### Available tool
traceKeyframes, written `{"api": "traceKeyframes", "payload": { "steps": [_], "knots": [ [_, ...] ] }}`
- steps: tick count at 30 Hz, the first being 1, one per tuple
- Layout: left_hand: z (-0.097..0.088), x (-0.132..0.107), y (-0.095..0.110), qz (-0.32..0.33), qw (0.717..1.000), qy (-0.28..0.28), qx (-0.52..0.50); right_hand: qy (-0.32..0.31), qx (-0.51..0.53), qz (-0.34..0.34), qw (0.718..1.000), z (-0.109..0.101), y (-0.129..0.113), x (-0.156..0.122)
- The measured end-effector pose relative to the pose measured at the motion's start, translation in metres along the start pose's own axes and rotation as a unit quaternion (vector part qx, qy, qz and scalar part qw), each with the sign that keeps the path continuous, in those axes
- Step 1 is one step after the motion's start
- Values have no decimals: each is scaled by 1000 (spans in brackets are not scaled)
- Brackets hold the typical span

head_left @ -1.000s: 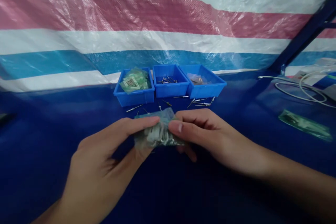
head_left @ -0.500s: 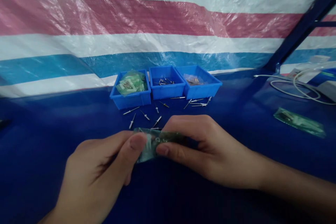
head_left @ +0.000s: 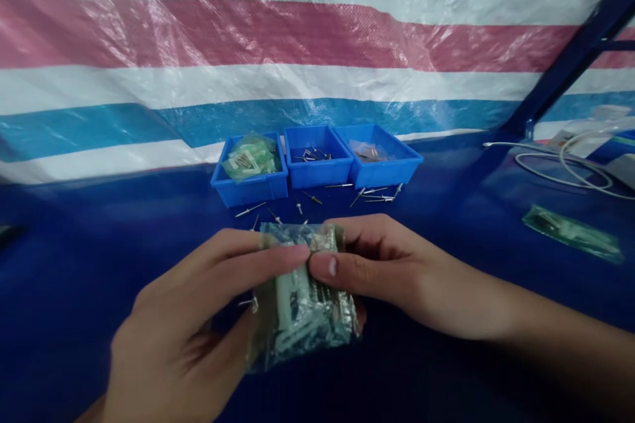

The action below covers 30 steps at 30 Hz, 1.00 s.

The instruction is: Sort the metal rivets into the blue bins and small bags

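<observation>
A small clear plastic bag with metal screws and pale plastic pieces inside is held up in front of me. My left hand closes on the bag's left side, its fingers reaching over the top. From the right, my right hand pinches the upper edge with the thumb in front; the other fingers are partly hidden behind the bag. A small silvery metal piece shows beside the bag between my left fingers; whether it is gripped I cannot tell. Several pop rivets lie on the blue table beyond my hands.
At the back stand a blue bin with green-tinted bags, a middle bin with rivets, and a right bin with a clear bag. On the right lie a green plastic packet and a coiled white cable. A striped tarp hangs behind.
The bag has turned from nearly edge-on to showing its broad face. My left fingers have moved from a thumb pinch to reaching across its top; my right hand keeps its hold.
</observation>
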<state>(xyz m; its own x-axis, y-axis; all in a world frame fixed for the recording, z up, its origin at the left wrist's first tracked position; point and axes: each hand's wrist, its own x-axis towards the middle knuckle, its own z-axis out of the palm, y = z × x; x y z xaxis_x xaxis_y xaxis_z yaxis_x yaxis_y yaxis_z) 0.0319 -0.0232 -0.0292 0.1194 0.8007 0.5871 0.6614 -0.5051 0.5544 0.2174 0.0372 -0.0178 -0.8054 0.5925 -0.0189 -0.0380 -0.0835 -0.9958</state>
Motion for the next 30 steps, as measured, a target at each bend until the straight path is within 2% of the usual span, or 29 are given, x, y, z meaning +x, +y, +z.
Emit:
{"api": "traceKeyframes", "payload": {
  "steps": [4, 8, 10, 13, 15, 17, 20, 22, 24, 26, 28, 30],
  "knots": [
    [3, 2, 1, -24, 999, 43, 20, 84, -37, -55, 994, 2, -1, -3],
    [5, 4, 3, -60, 992, 83, 77, 23, -60, -70, 995, 1, -3, -8],
    [4, 5, 4, -70, 990, 77, 90, 15, -94, -93, 991, 1, -2, -10],
    [2, 6, 6, -61, 991, 48, 107, 67, -176, -133, 973, 2, -1, -10],
    [3, 4, 6, -46, 993, 39, 105, 97, -208, -132, 964, 3, -1, -8],
    [5, 2, 3, -49, 994, 55, 85, 106, -190, -115, 969, 3, -1, -5],
    [9, -2, -2, -52, 993, 100, 18, 93, -99, -92, 986, 1, -2, -1],
    [10, -2, -5, -28, 997, 75, -19, 75, -45, -82, 993, -1, -3, 1],
    [10, 0, -5, -3, 1000, 7, -29, 59, -4, -66, 996, -2, -2, 2],
    [8, 4, -4, 3, 999, -31, -28, 47, 25, -43, 998, -1, -1, 2],
    [6, 8, -2, -8, 999, -19, -25, 52, 32, -30, 998, 1, 0, 1],
    [5, 11, -1, -25, 999, -1, -19, 87, -3, -36, 996, 2, 1, -1]
  ]
}}
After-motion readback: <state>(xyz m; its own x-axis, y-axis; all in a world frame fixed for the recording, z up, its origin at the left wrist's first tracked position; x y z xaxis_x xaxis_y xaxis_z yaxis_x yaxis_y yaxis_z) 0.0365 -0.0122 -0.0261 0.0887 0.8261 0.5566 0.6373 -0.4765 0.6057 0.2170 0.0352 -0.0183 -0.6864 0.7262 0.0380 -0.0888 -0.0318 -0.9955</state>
